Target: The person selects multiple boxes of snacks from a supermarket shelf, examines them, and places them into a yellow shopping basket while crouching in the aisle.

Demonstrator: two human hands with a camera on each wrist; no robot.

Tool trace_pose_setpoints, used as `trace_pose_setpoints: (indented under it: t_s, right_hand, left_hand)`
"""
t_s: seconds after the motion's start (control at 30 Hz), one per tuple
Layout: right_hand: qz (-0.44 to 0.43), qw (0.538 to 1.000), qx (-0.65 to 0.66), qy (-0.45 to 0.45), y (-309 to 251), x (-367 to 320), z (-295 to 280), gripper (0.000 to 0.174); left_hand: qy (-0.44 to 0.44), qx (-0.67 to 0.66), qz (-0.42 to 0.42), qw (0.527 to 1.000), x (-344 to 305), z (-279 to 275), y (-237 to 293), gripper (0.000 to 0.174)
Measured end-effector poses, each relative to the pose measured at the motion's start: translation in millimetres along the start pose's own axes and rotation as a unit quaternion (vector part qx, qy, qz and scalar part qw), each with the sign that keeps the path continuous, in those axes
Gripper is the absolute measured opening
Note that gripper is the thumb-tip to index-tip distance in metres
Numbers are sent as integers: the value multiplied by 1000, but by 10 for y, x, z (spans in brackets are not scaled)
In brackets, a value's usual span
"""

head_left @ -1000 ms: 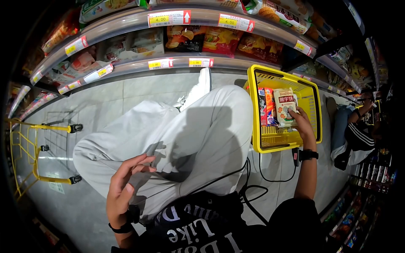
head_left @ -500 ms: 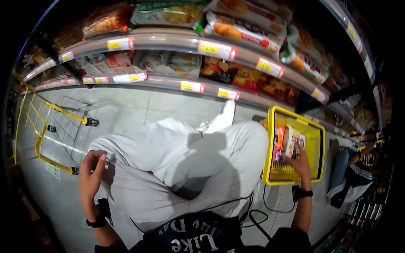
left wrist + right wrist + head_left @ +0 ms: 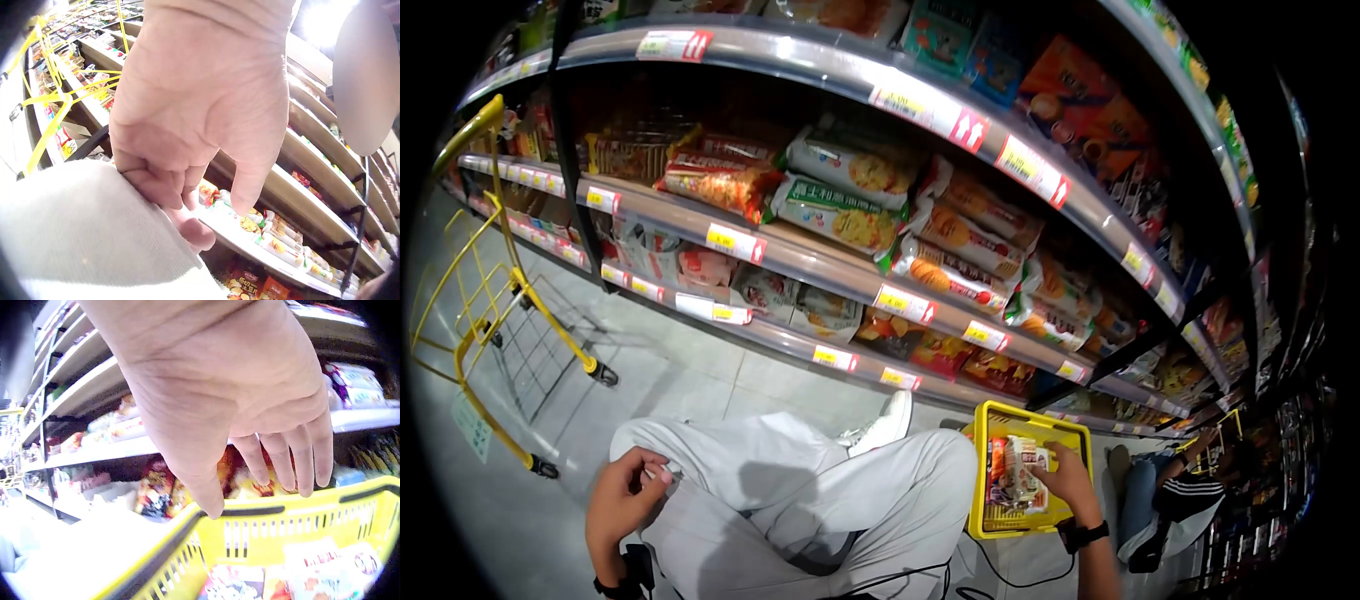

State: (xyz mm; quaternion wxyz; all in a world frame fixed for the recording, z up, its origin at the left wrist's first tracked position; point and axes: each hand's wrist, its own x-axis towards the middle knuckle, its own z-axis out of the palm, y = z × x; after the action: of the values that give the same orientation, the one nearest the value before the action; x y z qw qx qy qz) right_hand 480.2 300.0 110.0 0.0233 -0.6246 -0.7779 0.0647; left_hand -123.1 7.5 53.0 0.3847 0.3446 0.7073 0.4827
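Note:
In the head view my right hand [image 3: 1068, 482] is over a yellow shopping basket [image 3: 1010, 531] beside my right leg. The right wrist view shows its fingers extended downward and apart, with nothing held, above the basket's wall [image 3: 300, 528]. White printed snack packets [image 3: 1024, 470] lie in the basket, next to an orange packet [image 3: 997, 458]. My left hand [image 3: 622, 500] is by my left knee, its fingers loosely bent. In the left wrist view these fingertips rest at the light grey trouser leg [image 3: 100, 219], and the thumb hangs apart from them.
Ahead run store shelves with price-tag rails [image 3: 790, 252], stocked with bagged breads [image 3: 840, 212]. A yellow wheeled cart [image 3: 560, 328] stands at the left. Another person [image 3: 1185, 500] sits to the right beyond the basket. A black cable [image 3: 1025, 578] trails across the floor.
The head view has tilted up toward the shelves. My right hand has come off the packet in the basket. My left hand has moved left from over my lap to the knee.

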Motion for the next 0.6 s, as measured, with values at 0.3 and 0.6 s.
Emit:
trace_pose_setpoints:
  t_s: [0.3,0.6]
  right_hand:
    - [-224,959,-20,174,-1978,216,-1968,57]
    - [-316,897,-13,309,-2780,1211,-2800,64]
  left_hand:
    - [-5,-1,41,999,-69,-51,-78,24]
    - [-9,-44,54,998,-55,-65,-243,27]
